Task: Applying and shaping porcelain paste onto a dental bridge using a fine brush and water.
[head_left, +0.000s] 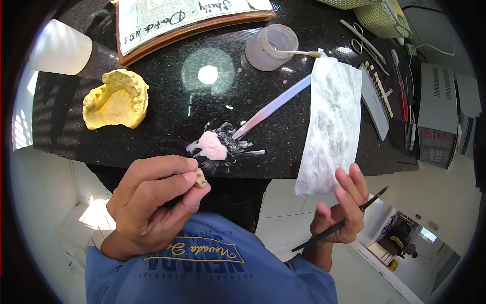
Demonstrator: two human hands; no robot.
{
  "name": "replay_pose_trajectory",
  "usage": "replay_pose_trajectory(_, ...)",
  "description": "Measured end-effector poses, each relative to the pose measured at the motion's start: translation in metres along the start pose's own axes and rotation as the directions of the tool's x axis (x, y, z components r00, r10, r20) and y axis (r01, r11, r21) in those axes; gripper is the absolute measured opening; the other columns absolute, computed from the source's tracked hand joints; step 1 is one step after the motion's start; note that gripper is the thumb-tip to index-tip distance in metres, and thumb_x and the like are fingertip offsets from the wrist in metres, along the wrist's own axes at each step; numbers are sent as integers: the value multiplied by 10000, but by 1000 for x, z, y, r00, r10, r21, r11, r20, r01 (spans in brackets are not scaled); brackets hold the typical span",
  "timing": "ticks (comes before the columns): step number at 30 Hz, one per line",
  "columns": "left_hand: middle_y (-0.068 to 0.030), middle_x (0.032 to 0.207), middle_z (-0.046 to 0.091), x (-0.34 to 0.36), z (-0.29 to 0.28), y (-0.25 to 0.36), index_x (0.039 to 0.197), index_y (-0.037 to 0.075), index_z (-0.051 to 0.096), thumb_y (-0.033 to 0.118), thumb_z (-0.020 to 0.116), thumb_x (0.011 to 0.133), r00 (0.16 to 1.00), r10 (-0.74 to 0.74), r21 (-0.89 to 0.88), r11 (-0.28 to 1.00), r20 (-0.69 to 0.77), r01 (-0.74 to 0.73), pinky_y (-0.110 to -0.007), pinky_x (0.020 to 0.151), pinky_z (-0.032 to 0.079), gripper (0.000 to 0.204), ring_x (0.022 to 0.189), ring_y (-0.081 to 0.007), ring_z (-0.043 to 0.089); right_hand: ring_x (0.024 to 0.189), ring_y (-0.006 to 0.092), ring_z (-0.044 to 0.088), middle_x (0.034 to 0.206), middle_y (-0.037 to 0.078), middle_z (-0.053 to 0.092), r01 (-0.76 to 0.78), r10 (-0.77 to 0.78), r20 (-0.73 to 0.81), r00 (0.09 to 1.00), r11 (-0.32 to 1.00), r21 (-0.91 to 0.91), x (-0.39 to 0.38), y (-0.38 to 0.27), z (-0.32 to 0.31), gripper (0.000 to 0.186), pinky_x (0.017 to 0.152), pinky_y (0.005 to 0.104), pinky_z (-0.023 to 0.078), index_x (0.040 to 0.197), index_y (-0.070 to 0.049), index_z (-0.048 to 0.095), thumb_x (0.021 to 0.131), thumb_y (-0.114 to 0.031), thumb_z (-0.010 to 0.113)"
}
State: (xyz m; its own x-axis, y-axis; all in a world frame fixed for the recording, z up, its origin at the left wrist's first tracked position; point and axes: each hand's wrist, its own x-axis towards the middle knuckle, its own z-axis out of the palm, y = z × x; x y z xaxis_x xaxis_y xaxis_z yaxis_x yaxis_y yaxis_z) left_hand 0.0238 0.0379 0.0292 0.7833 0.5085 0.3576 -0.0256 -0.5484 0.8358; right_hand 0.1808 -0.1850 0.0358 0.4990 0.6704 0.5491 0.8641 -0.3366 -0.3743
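Note:
My left hand (149,200) pinches a small beige dental piece (199,177) between thumb and fingertips, over the counter's front edge. My right hand (341,213) holds a thin black brush (324,233) with loosely curled fingers, near the lower end of a crumpled white paper strip (328,126). Just beyond my left fingertips lies a heap of pale pink powder or paste (210,146) with white smears around it. A pale spatula (273,105) lies slanting from there toward the paper. A yellow dental cast (114,100) rests at left.
Around the dark speckled counter (192,116) stand a white container (61,46), clipboard (187,23), jar (271,50) with a swab, shade guide (374,101), scissors (357,43), a red-handled tool (402,101), baskets (377,17) and a grey machine (435,116) at right.

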Motion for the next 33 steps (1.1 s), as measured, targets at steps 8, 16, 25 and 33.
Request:
replay_pose_trajectory(8, -184, 964, 637, 6, 30, 19, 926, 3, 589, -108, 767, 649, 987, 97, -173, 982, 129, -74, -249, 659, 552, 348, 800, -183, 649, 1230, 411, 472, 1211, 138, 614, 23, 5, 206, 978, 991, -133, -10, 0, 6, 328, 1052, 544, 311, 1056, -168, 665, 756, -262, 759)
replay_pose_trajectory(16, -168, 917, 648, 16, 56, 29, 919, -13, 614, -91, 782, 643, 980, 138, -188, 976, 146, -109, -256, 650, 560, 332, 784, -193, 671, 1013, 335, 642, 983, 144, 697, -81, 81, 11, 997, 972, 219, -1, -7, 11, 118, 964, 521, 410, 939, -112, 673, 852, -184, 639)
replay_pose_trajectory(25, -161, 901, 657, 16, 66, 32, 1040, -41, 542, -70, 778, 688, 985, 52, -255, 967, 165, -8, -257, 676, 564, 425, 771, -166, 680, 963, 286, 663, 977, 140, 696, -38, 29, 43, 999, 970, 241, 6, -8, 12, 157, 920, 459, 446, 978, -115, 684, 843, -186, 647)
replay_pose_trajectory(33, -143, 904, 658, 14, 71, 34, 1055, -41, 519, -49, 797, 677, 990, 51, -211, 977, 130, -23, -258, 674, 569, 469, 771, -164, 685, 963, 262, 663, 1026, 125, 688, 3, -23, 105, 994, 983, 181, 7, -7, 12, 187, 907, 433, 456, 988, -159, 689, 804, -196, 686)
